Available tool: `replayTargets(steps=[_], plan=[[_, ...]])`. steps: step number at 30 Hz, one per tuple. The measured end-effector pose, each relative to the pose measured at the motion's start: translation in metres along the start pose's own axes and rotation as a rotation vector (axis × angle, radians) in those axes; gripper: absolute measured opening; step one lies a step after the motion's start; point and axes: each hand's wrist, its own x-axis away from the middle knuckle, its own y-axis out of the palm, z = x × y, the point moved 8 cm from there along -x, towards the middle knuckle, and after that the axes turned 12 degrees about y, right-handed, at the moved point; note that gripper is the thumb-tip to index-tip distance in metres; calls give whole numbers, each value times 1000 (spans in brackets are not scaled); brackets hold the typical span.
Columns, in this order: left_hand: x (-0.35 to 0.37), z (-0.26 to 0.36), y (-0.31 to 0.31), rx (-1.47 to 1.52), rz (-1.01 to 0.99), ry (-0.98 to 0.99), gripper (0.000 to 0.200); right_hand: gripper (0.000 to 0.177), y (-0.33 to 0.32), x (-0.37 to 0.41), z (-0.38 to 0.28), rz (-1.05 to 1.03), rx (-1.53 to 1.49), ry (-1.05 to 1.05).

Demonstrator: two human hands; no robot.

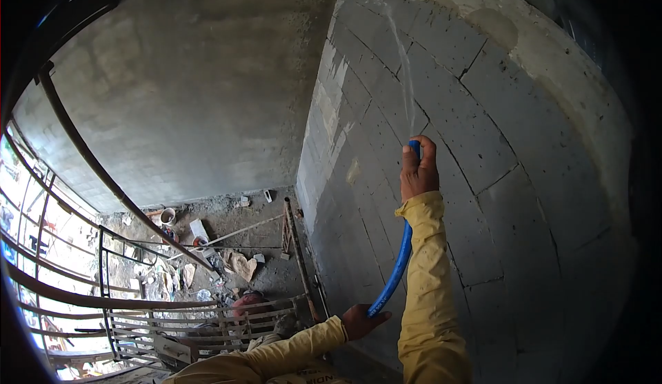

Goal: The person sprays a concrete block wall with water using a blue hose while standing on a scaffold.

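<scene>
A blue hose point(397, 268) curves upward between my two hands. My right hand point(419, 170) is closed around it just below the open end, with the thumb and a finger at the mouth. A thin stream of water point(405, 74) shoots up from there against the grey block wall point(496, 198). Lower down, my left hand point(361, 322) grips the hose near its visible bottom, at waist height. The block wall looks dark and wet over much of its face, with joint lines between the blocks.
A plastered wall point(200, 87) meets the block wall at a corner. Scaffold poles point(83, 146) and a slatted metal platform point(200, 325) stand to the left. Far below, the ground holds a bucket point(167, 216), torn paper bags point(239, 264) and rubble.
</scene>
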Motion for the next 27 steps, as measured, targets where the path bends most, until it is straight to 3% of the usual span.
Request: replayTargets(steps=[17,27], plan=[[5,-17,25,38,-63,-4,52,29,41,-21,71,-74,219,45],[1,-23,18,-3,-42,-18,54,33,28,-11,50,-22,92,13]])
